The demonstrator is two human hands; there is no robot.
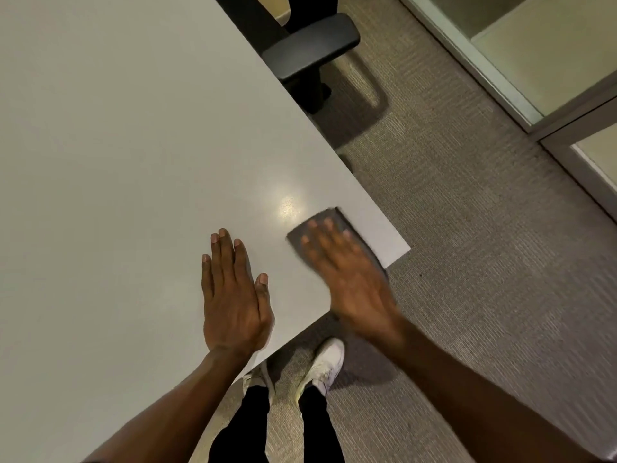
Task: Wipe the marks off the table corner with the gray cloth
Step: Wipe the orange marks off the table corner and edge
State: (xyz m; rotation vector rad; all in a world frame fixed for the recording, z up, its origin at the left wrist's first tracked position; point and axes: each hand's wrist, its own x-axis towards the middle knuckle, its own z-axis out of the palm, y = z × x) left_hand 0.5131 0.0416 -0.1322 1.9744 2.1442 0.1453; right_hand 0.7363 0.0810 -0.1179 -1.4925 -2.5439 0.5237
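Observation:
The gray cloth [337, 219] lies flat on the white table [133, 145] close to its near right corner [397, 248]. My right hand [347, 275] presses down on the cloth with fingers spread; the hand is motion-blurred and covers most of the cloth. My left hand [233, 295] rests palm down on the bare tabletop to the left of the cloth, fingers together, holding nothing. I can make out no marks on the corner; a glare spot shines just beyond the cloth.
A black office chair [307, 51] stands at the table's right edge, farther away. Beige carpet [484, 262] lies right of the table. A glass partition with a metal frame [551, 121] runs along the far right. My feet in white shoes [320, 365] stand at the table's near edge.

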